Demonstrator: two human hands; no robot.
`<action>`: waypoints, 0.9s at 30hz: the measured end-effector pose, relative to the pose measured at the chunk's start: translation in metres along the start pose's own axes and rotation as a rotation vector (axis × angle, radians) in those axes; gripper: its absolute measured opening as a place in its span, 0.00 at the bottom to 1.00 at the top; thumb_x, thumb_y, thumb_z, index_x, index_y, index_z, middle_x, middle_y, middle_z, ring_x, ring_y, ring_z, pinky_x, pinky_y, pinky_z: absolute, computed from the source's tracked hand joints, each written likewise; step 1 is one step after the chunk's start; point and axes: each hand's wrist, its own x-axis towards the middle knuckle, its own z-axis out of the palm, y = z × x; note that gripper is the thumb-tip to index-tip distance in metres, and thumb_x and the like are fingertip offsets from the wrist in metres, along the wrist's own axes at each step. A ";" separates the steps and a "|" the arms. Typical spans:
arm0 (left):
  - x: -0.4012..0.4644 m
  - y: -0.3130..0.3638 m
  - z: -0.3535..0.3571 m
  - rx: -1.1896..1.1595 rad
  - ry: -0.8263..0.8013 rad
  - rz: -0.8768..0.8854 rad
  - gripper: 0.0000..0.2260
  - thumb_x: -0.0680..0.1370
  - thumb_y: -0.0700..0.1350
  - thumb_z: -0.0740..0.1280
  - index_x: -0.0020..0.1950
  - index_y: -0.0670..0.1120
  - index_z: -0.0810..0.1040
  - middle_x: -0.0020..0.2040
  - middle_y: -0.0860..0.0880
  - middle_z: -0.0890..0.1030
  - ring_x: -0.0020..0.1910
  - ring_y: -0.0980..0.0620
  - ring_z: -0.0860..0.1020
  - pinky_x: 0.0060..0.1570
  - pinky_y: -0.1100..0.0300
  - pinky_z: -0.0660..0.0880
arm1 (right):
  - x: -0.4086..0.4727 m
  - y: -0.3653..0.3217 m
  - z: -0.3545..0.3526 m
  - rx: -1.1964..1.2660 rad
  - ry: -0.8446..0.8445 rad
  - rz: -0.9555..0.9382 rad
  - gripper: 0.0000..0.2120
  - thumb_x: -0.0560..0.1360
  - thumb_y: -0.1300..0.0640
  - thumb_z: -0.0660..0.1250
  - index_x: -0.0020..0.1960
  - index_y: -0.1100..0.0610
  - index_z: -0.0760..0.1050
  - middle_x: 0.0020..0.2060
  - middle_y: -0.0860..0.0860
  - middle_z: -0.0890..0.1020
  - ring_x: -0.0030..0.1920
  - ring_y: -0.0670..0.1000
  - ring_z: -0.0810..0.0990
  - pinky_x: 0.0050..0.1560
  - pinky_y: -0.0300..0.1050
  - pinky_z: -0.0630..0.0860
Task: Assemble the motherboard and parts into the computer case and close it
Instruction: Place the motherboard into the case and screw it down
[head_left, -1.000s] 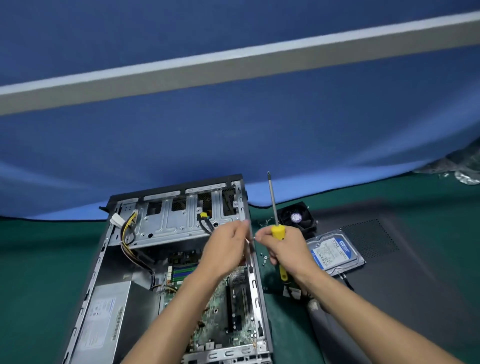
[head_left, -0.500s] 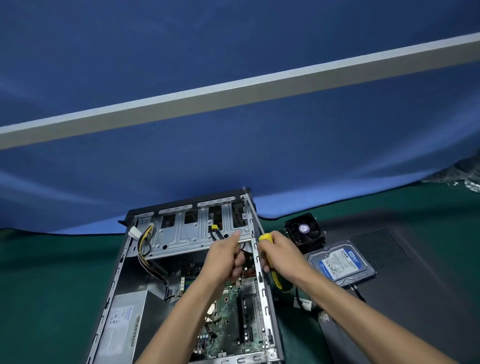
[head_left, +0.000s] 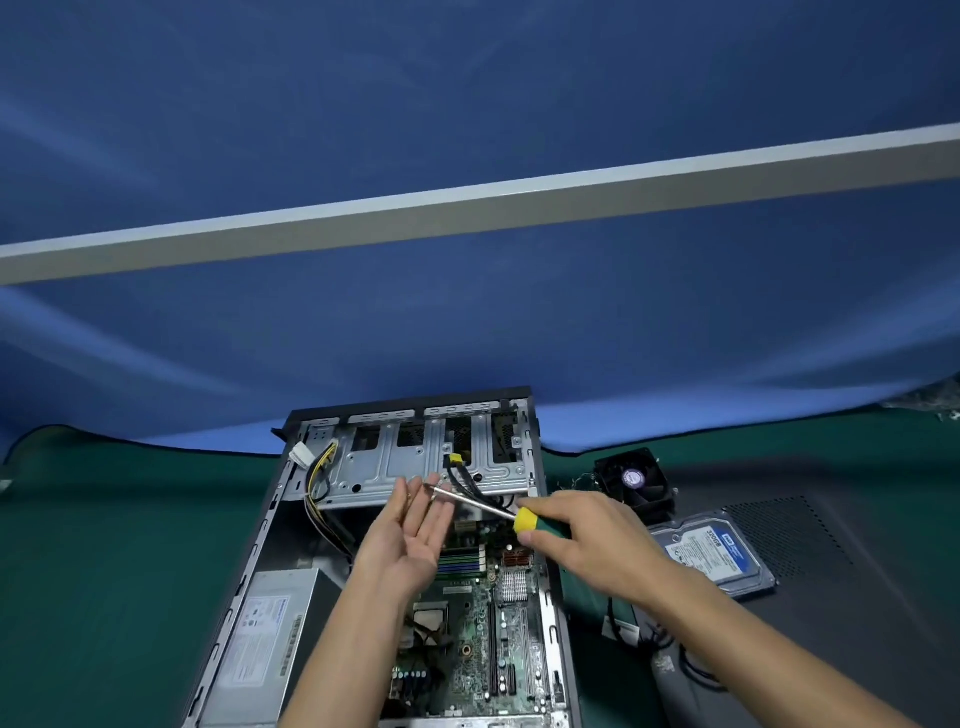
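An open computer case (head_left: 270, 525) lies flat on the green mat, with a green motherboard (head_left: 470, 618) inside and a grey power supply (head_left: 270, 639) at its near left. My right hand (head_left: 576, 535) grips a screwdriver (head_left: 540, 522) by its yellow and green handle; the metal shaft points left over the case. My left hand (head_left: 410, 535) hovers palm up with fingers spread, and the screwdriver tip sits at its fingertips. Whether a screw is on the tip I cannot tell.
A black fan (head_left: 636, 480) stands right of the case. A blue-labelled hard drive (head_left: 714, 553) rests on the dark side panel (head_left: 831, 597). Yellow and black cables (head_left: 319, 483) run by the silver drive cage (head_left: 405, 467). A blue cloth backdrop (head_left: 467, 322) rises behind.
The screwdriver has swung from upright to lying sideways, its tip now toward my left hand. My left hand has opened palm up. The view has tilted so the case sits lower.
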 end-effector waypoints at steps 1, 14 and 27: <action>-0.001 0.000 -0.001 -0.005 -0.010 -0.006 0.08 0.78 0.45 0.65 0.45 0.41 0.78 0.41 0.42 0.84 0.41 0.46 0.83 0.52 0.49 0.74 | 0.000 -0.001 0.001 -0.007 0.001 -0.010 0.21 0.76 0.40 0.63 0.67 0.42 0.72 0.56 0.38 0.79 0.55 0.44 0.76 0.50 0.41 0.68; -0.005 -0.004 -0.009 -0.081 -0.054 0.005 0.08 0.79 0.42 0.63 0.48 0.38 0.77 0.42 0.40 0.83 0.49 0.44 0.79 0.56 0.48 0.72 | 0.004 -0.015 -0.007 -0.150 -0.093 -0.059 0.22 0.78 0.39 0.59 0.70 0.42 0.68 0.47 0.40 0.73 0.51 0.45 0.74 0.47 0.43 0.67; -0.001 -0.009 -0.023 -0.001 -0.024 0.032 0.08 0.79 0.41 0.63 0.47 0.36 0.77 0.38 0.39 0.84 0.33 0.46 0.84 0.29 0.58 0.80 | 0.018 -0.049 -0.037 -0.236 -0.297 0.047 0.10 0.78 0.42 0.62 0.48 0.45 0.79 0.31 0.41 0.71 0.39 0.48 0.73 0.38 0.42 0.64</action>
